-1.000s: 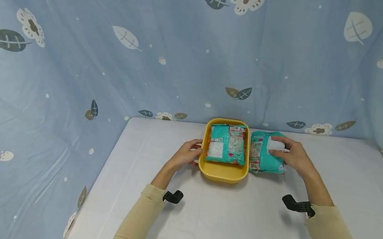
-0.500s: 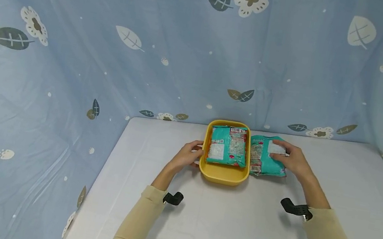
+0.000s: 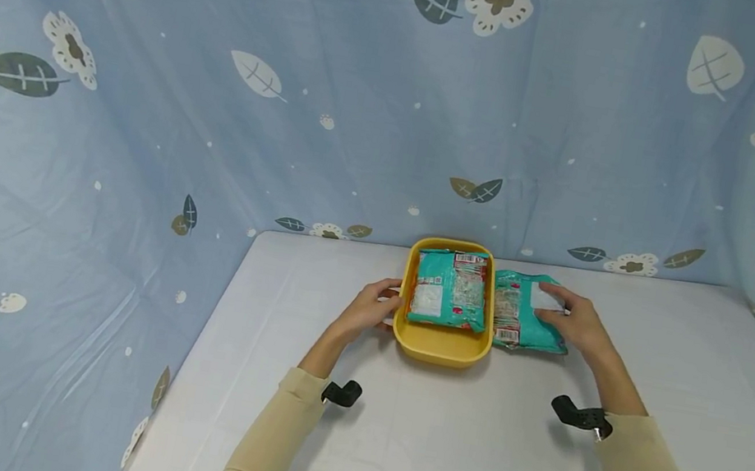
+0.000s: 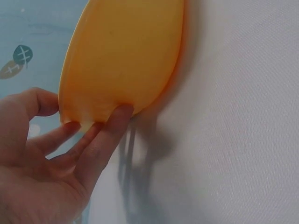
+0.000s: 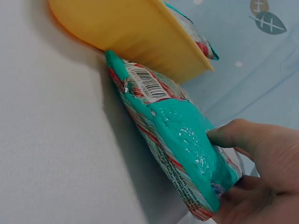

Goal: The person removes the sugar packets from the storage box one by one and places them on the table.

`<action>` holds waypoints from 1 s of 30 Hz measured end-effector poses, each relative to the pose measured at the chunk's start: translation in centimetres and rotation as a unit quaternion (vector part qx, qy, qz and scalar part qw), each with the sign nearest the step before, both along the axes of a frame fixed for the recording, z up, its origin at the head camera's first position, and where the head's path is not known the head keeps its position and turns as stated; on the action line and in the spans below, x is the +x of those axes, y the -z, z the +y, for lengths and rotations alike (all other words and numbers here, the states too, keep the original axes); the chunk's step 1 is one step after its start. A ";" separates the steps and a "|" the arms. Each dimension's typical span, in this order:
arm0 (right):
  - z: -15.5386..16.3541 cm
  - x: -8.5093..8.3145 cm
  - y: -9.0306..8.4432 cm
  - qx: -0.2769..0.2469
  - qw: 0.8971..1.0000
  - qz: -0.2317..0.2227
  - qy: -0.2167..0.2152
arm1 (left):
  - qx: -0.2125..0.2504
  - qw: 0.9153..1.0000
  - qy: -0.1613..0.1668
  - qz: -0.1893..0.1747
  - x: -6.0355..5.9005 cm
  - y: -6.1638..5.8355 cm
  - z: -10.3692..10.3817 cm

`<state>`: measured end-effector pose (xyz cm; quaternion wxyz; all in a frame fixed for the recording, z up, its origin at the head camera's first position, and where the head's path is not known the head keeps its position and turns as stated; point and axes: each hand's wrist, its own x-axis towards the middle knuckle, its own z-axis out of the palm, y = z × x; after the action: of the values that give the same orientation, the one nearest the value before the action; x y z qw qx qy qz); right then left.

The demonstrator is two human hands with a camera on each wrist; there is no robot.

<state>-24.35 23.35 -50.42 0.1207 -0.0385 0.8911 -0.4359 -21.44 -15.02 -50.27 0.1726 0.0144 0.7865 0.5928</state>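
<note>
The left hand point(image 3: 367, 313) rests against the left wall of a yellow tray point(image 3: 437, 346). In the left wrist view its fingers point(image 4: 103, 137) are nearly straight and spread, with the tips touching the tray's outer wall and the thumb up by the rim; nothing is clamped in them.

The right hand point(image 3: 574, 322) holds a teal snack packet point(image 3: 517, 319) that lies on the white worktop point(image 3: 460, 458). In the right wrist view the thumb presses on the packet's top face and the other fingers point(image 5: 243, 212) curl under its edge on the palm side, so the fingers are clamped on the packet. The packet's edge away from the fingers, the one with the barcode, lies against the tray's right wall, touching it or just beside it; the pictures do not settle which.

A second teal packet point(image 3: 451, 287) lies flat inside the tray, between the two sets of fingers and just beyond the left fingertips, across the tray wall.

Both forearms wear beige sleeves point(image 3: 271, 443) with a black camera mount point(image 3: 342, 392) at each wrist. Beyond the fingers, behind the tray, hangs a blue cloth backdrop point(image 3: 297, 89) printed with leaves and flowers.
</note>
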 end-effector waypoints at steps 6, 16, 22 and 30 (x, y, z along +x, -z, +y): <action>-0.1 0.0 0.2 0.008 1.000 0.002 -0.003 | 0.002 1.000 -0.001 -0.001 0.0 0.1 0.0; -0.3 0.1 0.4 0.077 0.997 0.010 -0.009 | -0.003 1.000 -0.007 0.002 0.2 0.0 -0.1; -0.3 0.2 0.3 0.088 0.996 0.008 -0.005 | -0.006 1.000 -0.008 0.004 0.2 -0.1 0.0; -0.1 0.6 1.0 0.086 0.996 0.002 -0.002 | -0.001 1.000 0.001 0.003 0.2 -0.1 0.0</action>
<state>-23.75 23.27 -51.38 0.1226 -0.0304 0.9254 -0.3572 -21.24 -15.01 -50.15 0.1707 0.0173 0.7877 0.5917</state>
